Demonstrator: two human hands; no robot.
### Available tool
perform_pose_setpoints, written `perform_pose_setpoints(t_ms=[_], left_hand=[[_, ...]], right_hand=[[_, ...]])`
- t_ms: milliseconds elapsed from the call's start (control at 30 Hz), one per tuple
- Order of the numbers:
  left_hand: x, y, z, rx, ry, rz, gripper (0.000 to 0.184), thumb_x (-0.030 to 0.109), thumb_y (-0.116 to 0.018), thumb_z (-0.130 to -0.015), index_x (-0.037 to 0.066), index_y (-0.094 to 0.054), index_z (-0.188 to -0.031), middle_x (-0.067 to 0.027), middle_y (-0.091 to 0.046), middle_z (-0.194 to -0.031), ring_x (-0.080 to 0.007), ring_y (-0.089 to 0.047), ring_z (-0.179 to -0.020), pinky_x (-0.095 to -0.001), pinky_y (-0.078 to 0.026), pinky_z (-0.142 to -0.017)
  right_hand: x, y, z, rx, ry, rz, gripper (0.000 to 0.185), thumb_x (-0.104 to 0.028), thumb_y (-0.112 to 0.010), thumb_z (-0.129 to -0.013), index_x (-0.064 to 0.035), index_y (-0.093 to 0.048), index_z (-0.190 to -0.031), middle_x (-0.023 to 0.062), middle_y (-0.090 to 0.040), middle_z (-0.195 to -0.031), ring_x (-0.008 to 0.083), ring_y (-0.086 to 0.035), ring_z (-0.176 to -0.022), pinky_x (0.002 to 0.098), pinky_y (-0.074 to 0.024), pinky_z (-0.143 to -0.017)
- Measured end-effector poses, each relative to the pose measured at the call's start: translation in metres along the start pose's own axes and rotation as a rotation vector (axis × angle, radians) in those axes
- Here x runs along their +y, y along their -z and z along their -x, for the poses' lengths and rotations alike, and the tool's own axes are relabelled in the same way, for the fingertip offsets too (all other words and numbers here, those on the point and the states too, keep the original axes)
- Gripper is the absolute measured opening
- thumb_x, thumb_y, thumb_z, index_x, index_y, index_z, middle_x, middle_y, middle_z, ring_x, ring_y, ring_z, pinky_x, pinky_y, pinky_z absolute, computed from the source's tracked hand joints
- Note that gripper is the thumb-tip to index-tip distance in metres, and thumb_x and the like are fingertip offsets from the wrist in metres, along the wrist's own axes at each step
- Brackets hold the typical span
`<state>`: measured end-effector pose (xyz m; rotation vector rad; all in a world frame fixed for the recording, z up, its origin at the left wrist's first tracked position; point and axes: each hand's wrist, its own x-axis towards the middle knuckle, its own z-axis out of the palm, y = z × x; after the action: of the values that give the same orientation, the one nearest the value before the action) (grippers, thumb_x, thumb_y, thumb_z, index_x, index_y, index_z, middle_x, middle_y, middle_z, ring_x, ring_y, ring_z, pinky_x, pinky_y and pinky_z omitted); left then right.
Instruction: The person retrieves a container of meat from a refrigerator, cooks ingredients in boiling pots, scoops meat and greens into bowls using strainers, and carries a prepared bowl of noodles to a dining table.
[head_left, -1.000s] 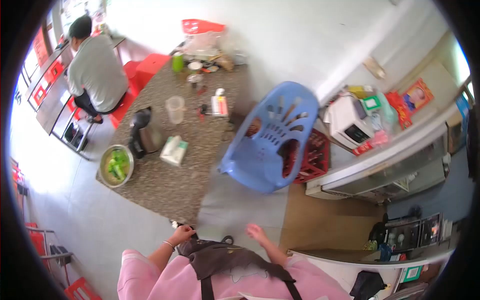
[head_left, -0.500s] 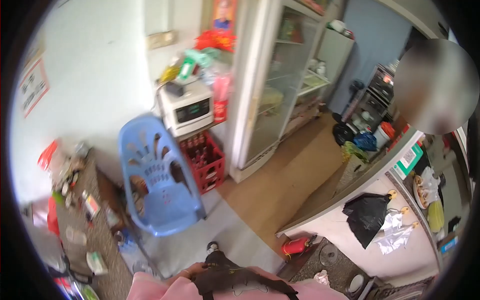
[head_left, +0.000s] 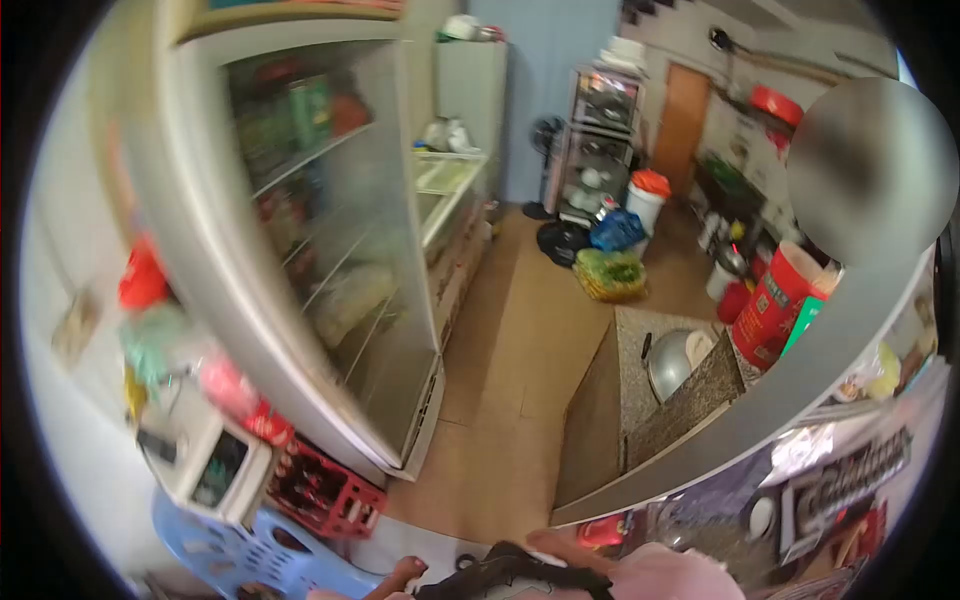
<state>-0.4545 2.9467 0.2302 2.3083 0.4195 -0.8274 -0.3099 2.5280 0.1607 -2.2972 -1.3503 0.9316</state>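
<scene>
At the bottom edge of the head view, my left hand (head_left: 405, 575) shows in part beside the dark apron (head_left: 510, 572) on my front. Its fingers are too small and blurred to tell how they are held. Right of the apron, part of my right hand (head_left: 560, 548) is visible near my pink sleeve (head_left: 670, 575), its fingers smeared. Nothing can be made out in either hand. A blue plastic chair (head_left: 250, 555) and a red crate of bottles (head_left: 330, 490) are on the left. To the right lies a red fire extinguisher (head_left: 605, 530).
A tall glass-door fridge (head_left: 330, 250) lines the left of the tiled passage (head_left: 500, 390). A counter (head_left: 590, 420) with a metal wok (head_left: 672, 362) and a red bucket (head_left: 775, 305) bounds the right. Farther back, bags (head_left: 610, 275) lie on the floor before a rack (head_left: 600, 150).
My view has swung right and moved toward the passage. The chair and crate now sit lower left, and the fridge is nearer. My right hand has come into view.
</scene>
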Motion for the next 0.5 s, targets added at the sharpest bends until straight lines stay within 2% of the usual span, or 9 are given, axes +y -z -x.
perform_pose_setpoints(t_ms=[33,100,133,167,233,267,367,433,500], left_hand=[[0.015,0.032,-0.026,0.08,-0.105,-0.021,0.035,0.042,-0.055,-0.076,0.01,-0.066,-0.078,-0.0156,-0.066,-0.082,-0.0354,-0.061,-0.082,-0.0432,-0.049,-0.076],[0.04,0.09,-0.094,0.168,-0.217,-0.036,0.033,0.039,-0.056,-0.077,0.008,-0.066,-0.079,-0.0172,-0.066,-0.083,-0.0355,-0.061,-0.084,-0.042,-0.049,-0.077],[0.041,0.111,-0.138,0.253,-0.482,-0.112,0.031,0.038,-0.057,-0.078,0.008,-0.066,-0.077,-0.0172,-0.065,-0.079,-0.0316,-0.063,-0.075,-0.0433,-0.05,-0.07],[0.047,0.142,-0.169,0.22,-0.499,-0.161,0.031,0.038,-0.057,-0.078,0.008,-0.066,-0.077,-0.0172,-0.065,-0.079,-0.0316,-0.063,-0.075,-0.0433,-0.05,-0.07],[0.083,0.168,-0.214,0.087,-0.099,0.577,0.034,0.039,-0.058,-0.078,0.006,-0.067,-0.078,-0.0157,-0.066,-0.076,-0.0261,-0.062,-0.063,-0.0419,-0.049,-0.06],[0.088,0.184,-0.247,0.14,-0.301,-0.018,0.032,0.036,-0.062,-0.076,0.005,-0.065,-0.076,-0.0119,-0.065,-0.074,-0.0212,-0.057,-0.053,-0.0391,-0.045,-0.05],[0.146,0.27,-0.285,0.177,-0.288,-0.075,0.031,0.036,-0.062,-0.077,0.005,-0.065,-0.075,-0.0111,-0.064,-0.073,-0.0209,-0.057,-0.053,-0.0387,-0.045,-0.05],[0.169,0.323,-0.298,0.208,-0.247,-0.114,0.031,0.036,-0.061,-0.077,0.005,-0.064,-0.074,-0.0104,-0.064,-0.073,-0.0206,-0.057,-0.054,-0.0383,-0.045,-0.05],[0.202,0.352,-0.32,0.225,-0.222,-0.12,0.03,0.035,-0.061,-0.077,0.006,-0.063,-0.073,-0.0097,-0.064,-0.072,-0.0203,-0.057,-0.054,-0.0379,-0.045,-0.05]], right_hand=[[-0.053,0.083,0.002,0.233,-0.662,-0.652,0.036,-0.03,-0.055,-0.082,-0.0126,-0.062,-0.113,0.0142,-0.062,-0.108,0.0303,-0.059,-0.098,0.0392,-0.0448,-0.086],[0.016,0.065,-0.032,0.502,-0.379,-0.1,0.038,-0.034,-0.058,-0.078,-0.0094,-0.064,-0.107,0.0152,-0.063,-0.106,0.0306,-0.059,-0.1,0.041,-0.046,-0.085],[0.013,0.092,-0.044,0.497,-0.626,-0.291,0.042,-0.038,-0.06,-0.076,-0.0078,-0.065,-0.105,0.0159,-0.063,-0.106,0.0292,-0.059,-0.1,0.0404,-0.0462,-0.085],[0.016,0.121,-0.05,0.469,-0.867,-0.484,0.047,-0.042,-0.062,-0.074,-0.0062,-0.065,-0.104,0.0166,-0.063,-0.105,0.0278,-0.06,-0.1,0.0398,-0.0464,-0.086],[0.072,0.14,-0.081,0.107,-0.715,-0.592,0.055,-0.046,-0.061,-0.074,-0.0038,-0.063,-0.108,0.0182,-0.063,-0.107,0.0274,-0.06,-0.098,0.0394,-0.047,-0.083],[0.093,0.161,-0.096,0.131,-0.724,-0.645,0.05,-0.045,-0.059,-0.075,-0.0046,-0.064,-0.105,0.0173,-0.065,-0.1,0.0283,-0.061,-0.092,0.0394,-0.0469,-0.082],[0.167,0.271,-0.149,0.227,-0.716,-0.544,0.042,-0.041,-0.057,-0.078,-0.0055,-0.066,-0.099,0.0144,-0.067,-0.089,0.0283,-0.062,-0.08,0.0386,-0.0475,-0.076],[0.247,0.307,-0.197,0.454,-0.673,-0.469,0.034,-0.034,-0.052,-0.081,-0.0076,-0.066,-0.096,0.0153,-0.066,-0.088,0.0287,-0.063,-0.078,0.0394,-0.0482,-0.072],[0.277,0.398,-0.206,0.549,-0.672,-0.428,0.033,-0.033,-0.053,-0.082,-0.0074,-0.066,-0.097,0.0168,-0.066,-0.09,0.0288,-0.063,-0.081,0.0398,-0.0482,-0.074]])
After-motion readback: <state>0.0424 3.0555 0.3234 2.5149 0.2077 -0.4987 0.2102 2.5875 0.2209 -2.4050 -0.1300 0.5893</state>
